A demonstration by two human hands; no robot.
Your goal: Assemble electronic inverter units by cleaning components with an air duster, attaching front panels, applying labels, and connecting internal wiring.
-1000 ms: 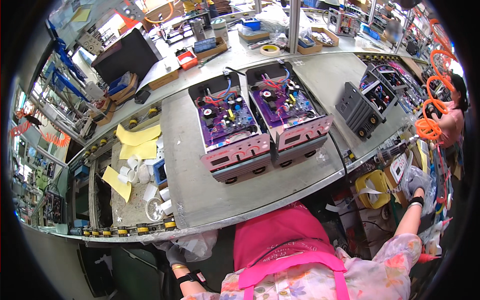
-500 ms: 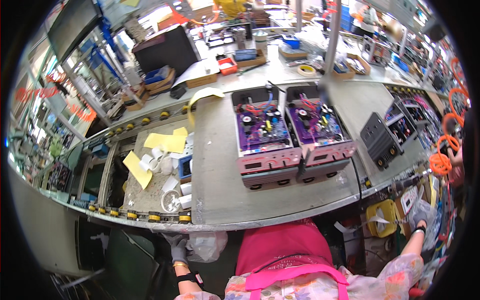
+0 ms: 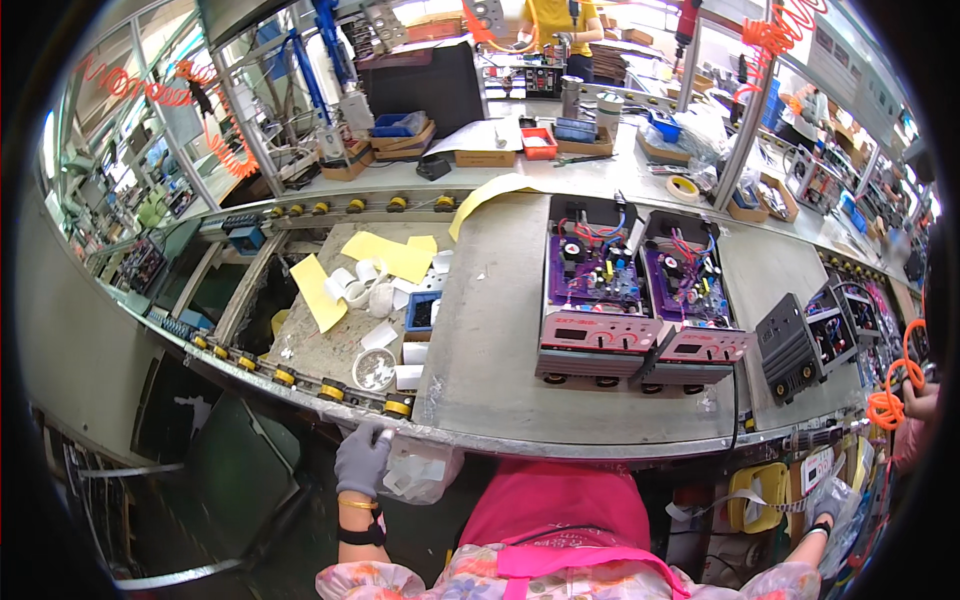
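My left hand (image 3: 362, 462), in a grey glove, is at the bench's front edge beside a clear plastic bag (image 3: 422, 472) with white pieces in it. Its fingers look loosely apart, with nothing visible in them. Far to the right, my right hand (image 3: 828, 502) reaches down into another clear plastic bag (image 3: 846, 508); the plastic hides its fingers. Ahead on the bench stand two open-topped electronic units, a left unit (image 3: 598, 335) and a right unit (image 3: 700, 345), with pink-white front panels, knobs and purple circuit boards showing.
Dark casings (image 3: 792, 348) with wiring stand on the right. At left lie yellow sheets (image 3: 320, 293), white rolls (image 3: 350, 285), a blue box (image 3: 422, 312) and a round clear dish (image 3: 375, 369). A yellow bin (image 3: 758, 497) sits below the edge; an orange coiled hose (image 3: 885, 410) hangs nearby.
My left hand has come up from beside the hanging bag to the bench edge. My right hand remains at the right-hand bag. The whole view has shifted, with the units appearing farther right.
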